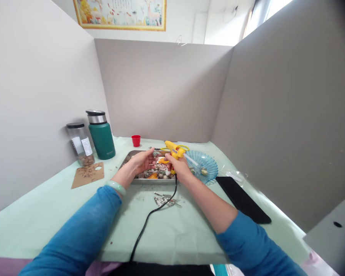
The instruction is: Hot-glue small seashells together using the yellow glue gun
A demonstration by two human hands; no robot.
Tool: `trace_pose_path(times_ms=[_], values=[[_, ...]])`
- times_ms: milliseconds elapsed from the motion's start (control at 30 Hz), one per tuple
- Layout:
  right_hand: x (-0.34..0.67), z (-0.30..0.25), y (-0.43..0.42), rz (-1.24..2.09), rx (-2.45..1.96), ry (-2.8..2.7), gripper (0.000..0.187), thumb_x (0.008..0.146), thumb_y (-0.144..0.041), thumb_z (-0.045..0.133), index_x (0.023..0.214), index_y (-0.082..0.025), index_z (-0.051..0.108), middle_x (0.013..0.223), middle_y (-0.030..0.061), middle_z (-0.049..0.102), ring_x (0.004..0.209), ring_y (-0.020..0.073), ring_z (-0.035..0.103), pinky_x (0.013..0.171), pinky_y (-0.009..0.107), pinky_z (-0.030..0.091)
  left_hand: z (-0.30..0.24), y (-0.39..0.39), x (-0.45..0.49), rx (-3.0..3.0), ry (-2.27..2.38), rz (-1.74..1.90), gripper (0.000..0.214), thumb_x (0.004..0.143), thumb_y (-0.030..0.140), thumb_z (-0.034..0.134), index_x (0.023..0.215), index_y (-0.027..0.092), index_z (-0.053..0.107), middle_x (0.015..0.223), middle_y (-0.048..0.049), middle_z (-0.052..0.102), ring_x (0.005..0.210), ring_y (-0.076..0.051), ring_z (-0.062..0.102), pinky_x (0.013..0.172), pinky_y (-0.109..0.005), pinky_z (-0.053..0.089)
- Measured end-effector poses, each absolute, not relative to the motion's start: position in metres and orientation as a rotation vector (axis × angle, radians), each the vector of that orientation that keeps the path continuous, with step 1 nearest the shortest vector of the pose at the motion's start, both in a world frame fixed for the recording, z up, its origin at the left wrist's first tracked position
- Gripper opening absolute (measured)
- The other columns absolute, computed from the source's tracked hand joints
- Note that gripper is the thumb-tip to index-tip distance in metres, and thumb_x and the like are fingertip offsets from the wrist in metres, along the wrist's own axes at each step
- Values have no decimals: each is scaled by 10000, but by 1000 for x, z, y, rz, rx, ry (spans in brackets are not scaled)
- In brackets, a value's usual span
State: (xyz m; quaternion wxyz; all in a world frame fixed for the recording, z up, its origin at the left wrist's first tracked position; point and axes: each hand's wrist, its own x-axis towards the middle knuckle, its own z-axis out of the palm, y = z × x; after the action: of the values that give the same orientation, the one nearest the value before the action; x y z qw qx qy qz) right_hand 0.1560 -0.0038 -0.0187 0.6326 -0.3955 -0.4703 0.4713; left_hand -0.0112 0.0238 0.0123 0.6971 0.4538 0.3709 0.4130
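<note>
My right hand (177,165) is wrapped around the handle of a yellow hot glue gun (175,150), its nozzle facing left and a clear glue stick out of its back. My left hand (143,161) hovers over the near left of a metal tray (153,181), palm turned inward and fingers curved. A small greyish thing (155,153) shows by its thumb and fingertips; I cannot make out its kind. Inside the tray lie stones, shells and orange pieces, partly hidden by both hands. Several metal hair clips (166,200) are heaped in front of the tray.
The gun's black cord (147,221) runs to the table's front edge. At right are a blue fluted plate (209,163) and a black flat panel (243,199). A green bottle (102,140), a jar (81,143), brown card (87,176) and red cup (136,141) stand left.
</note>
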Motion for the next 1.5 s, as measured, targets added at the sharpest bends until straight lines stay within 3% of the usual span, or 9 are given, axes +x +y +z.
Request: trace_pose_path(times_ms=[233, 367, 500, 800, 933, 1167, 1367, 1500], values=[[156, -19, -5, 1078, -904, -1112, 308, 665, -434, 750, 780, -197, 590, 641, -20, 637, 415, 75, 463, 395, 213, 379, 13, 21, -10, 986, 857, 907, 327, 974, 373, 486, 830, 129, 649, 585, -6, 544, 422, -99, 462, 433, -223, 452], [157, -18, -6, 1072, -907, -1135, 301, 666, -432, 750, 794, -201, 606, 670, -14, 654, 430, 78, 468, 401, 215, 392, 13, 21, -10, 1035, 882, 900, 330, 955, 408, 516, 775, 150, 615, 558, 4, 534, 380, -85, 413, 406, -215, 430], [158, -17, -9, 1068, -900, -1190, 256, 662, -403, 738, 746, -203, 604, 562, -36, 580, 435, 88, 467, 407, 213, 381, 11, 21, -9, 1087, 899, 895, 350, 959, 421, 513, 739, 157, 579, 550, -1, 549, 373, -83, 421, 415, -218, 445], [157, -16, -9, 1096, -877, -1181, 244, 635, -357, 733, 766, -197, 602, 513, -63, 527, 414, 82, 457, 405, 208, 387, 8, 18, -10, 1192, 772, 909, 215, 805, 291, 765, 844, 114, 650, 653, -31, 640, 517, -108, 602, 564, -255, 548], [157, -16, -10, 1129, -871, -1173, 272, 619, -340, 740, 792, -194, 589, 486, -74, 515, 405, 83, 450, 388, 206, 376, 7, 21, -12, 1233, 757, 955, 256, 722, 221, 828, 913, 107, 701, 715, -51, 691, 619, -137, 673, 644, -270, 573], [157, -19, -6, 1145, -857, -1147, 256, 597, -290, 722, 787, -191, 582, 497, -76, 519, 422, 73, 454, 398, 183, 372, 3, 25, -14, 1381, 662, 935, 321, 687, 205, 839, 985, 134, 745, 875, -77, 744, 758, -151, 680, 781, -312, 558], [157, -18, -7, 1166, -872, -1164, 253, 597, -285, 715, 782, -189, 570, 496, -72, 519, 422, 75, 458, 400, 182, 375, 3, 23, -12, 1513, 651, 958, 489, 711, 256, 824, 1170, 155, 689, 1001, -90, 733, 733, -140, 658, 718, -304, 528], [156, -16, -8, 1163, -881, -1155, 244, 598, -272, 702, 782, -187, 566, 492, -71, 517, 414, 74, 452, 397, 184, 373, 5, 19, -9, 1576, 672, 932, 457, 714, 291, 819, 1120, 124, 693, 1022, -108, 724, 785, -163, 667, 759, -322, 522]])
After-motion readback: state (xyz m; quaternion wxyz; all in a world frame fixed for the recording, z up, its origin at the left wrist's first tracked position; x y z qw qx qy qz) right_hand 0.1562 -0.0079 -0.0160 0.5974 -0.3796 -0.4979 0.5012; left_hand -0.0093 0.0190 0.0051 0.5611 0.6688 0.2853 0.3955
